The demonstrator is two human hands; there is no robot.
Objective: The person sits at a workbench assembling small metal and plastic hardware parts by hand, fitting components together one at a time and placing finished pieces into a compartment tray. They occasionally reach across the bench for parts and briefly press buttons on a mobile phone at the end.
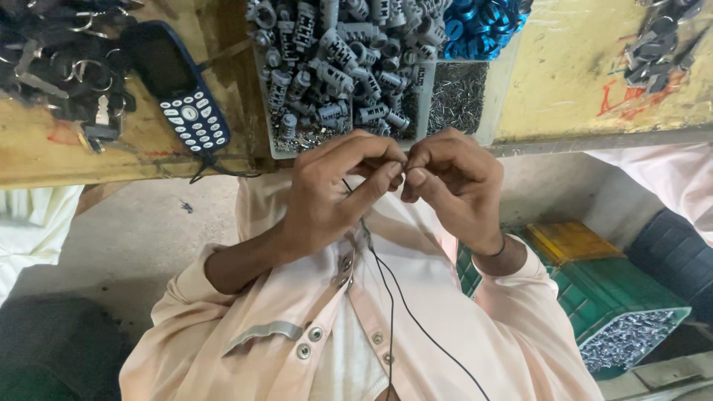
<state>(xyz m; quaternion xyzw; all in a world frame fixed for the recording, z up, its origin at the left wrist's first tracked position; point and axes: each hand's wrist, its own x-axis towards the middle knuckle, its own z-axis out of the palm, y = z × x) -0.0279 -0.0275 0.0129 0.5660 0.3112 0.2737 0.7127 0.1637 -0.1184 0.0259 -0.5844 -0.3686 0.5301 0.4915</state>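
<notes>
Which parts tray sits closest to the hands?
The white tray of grey ribbed plugs, right above the left hand and right hand. The blue rings lie farther up; the green bin sits down on the floor.

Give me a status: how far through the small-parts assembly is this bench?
Done: nothing clearly finished; the pile of dark ringed pieces may be output, cannot tell. In hand: left hand and right hand pinch a tiny part between fingertips, too small to identify. Left: the tray is heaped with grey ribbed parts, beside small pins and blue rings.
</notes>
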